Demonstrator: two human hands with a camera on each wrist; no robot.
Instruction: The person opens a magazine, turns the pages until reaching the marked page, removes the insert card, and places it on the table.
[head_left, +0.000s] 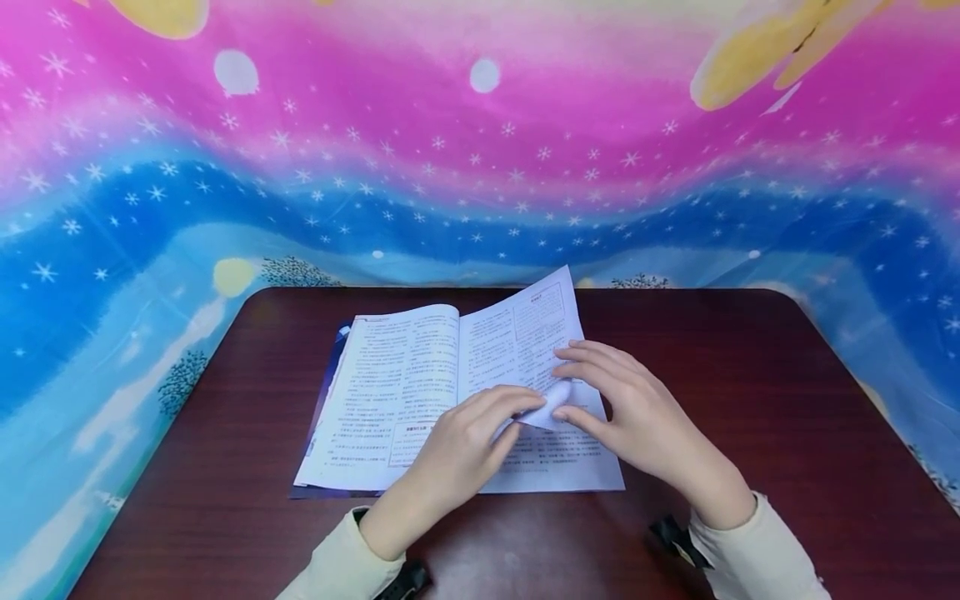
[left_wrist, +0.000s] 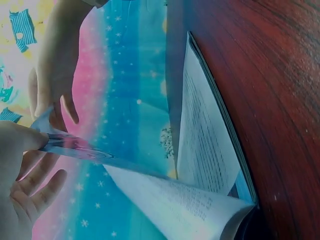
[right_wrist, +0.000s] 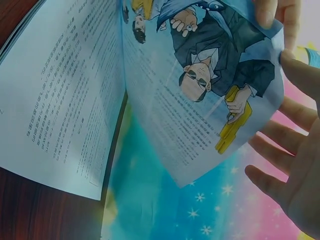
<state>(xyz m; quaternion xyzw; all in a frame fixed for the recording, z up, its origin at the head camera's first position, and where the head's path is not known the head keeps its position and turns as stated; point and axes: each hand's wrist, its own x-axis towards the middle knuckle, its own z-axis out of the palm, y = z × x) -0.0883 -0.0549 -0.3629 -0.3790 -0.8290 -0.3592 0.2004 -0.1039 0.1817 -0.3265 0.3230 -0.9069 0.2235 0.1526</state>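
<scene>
Below the middle of the frame, the left hand (head_left: 463, 446) pinches the lifted page (head_left: 491, 342) of the magazine (head_left: 378, 383) while the right hand (head_left: 647, 408), fingers spread, meets its edge; a light, even hold should best spare the curled corner (head_left: 556, 400) from creasing.

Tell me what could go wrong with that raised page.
The page could crease: it curls at the part the left hand pinches, with the right hand close by.

It might tear near the spine if pulled hard, since it joins the book there.

The book may slide on the table, as neither hand is seen pressing it down.
</scene>
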